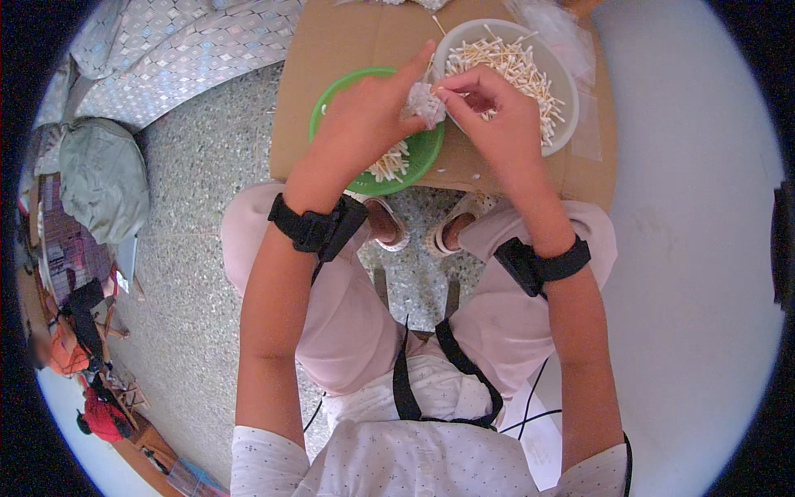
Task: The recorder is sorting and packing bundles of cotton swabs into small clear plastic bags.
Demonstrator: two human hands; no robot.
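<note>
My left hand (368, 112) is above a green bowl (321, 103), its thumb and fingers closed around a whitish clump (426, 106) that looks like bunched cotton swab heads. Against that clump, my right hand (493, 112) pinches thumb and forefinger together on what looks like a single cotton swab, mostly hidden by the fingertips. Loose cotton swabs (389, 164) lie in the green bowl, partly covered by my left hand and wrist. A larger white bowl (567, 74), full of cotton swabs (505, 58), stands just beyond my right hand.
Both bowls rest on a brown cardboard surface (323, 41) over my knees' far side. Clear plastic wrapping (571, 41) lies right of the white bowl. A pale wall (687, 207) rises at the right. A grey-green bag (103, 178) and patterned fabric (190, 58) are at the left.
</note>
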